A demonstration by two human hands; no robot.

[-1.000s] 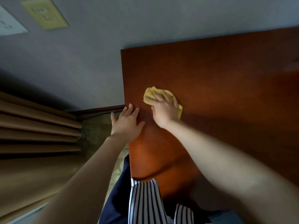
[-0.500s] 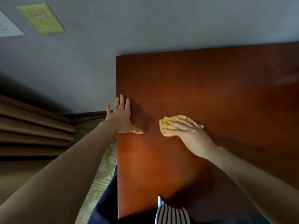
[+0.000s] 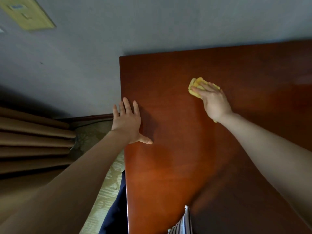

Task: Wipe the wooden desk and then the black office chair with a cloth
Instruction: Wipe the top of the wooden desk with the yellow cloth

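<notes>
Yellow cloth (image 3: 195,84) lies crumpled under the right hand (image 3: 214,102). The hand presses on it with straight fingers laid flat, not curled round it. It covers most of the cloth, so only the far edge and a small corner beside the wrist show. Cloth and hand are on the far part of the reddish-brown wooden worktop (image 3: 168,166), well away from its left edge.

The left hand (image 3: 126,122) rests flat on the same worktop, just at the left edge. Its fingers are stretched and the thumb is spread out to the right, and it holds nothing. The little finger reaches a bit past the edge. The two hands are well apart, and both forearms are bare.

Behind the worktop stands a grey wall (image 3: 152,27), which meets its far edge. High on the left of the wall is a yellowish switch plate (image 3: 27,14). A brown curtain (image 3: 30,141) hangs in folds at the left, and a dark baseboard (image 3: 87,118) runs along the bottom of the wall. A pale patterned floor (image 3: 104,191) shows beside the worktop. At the near edge I see the person's clothes: dark blue fabric (image 3: 116,208) and a striped garment (image 3: 182,223).
</notes>
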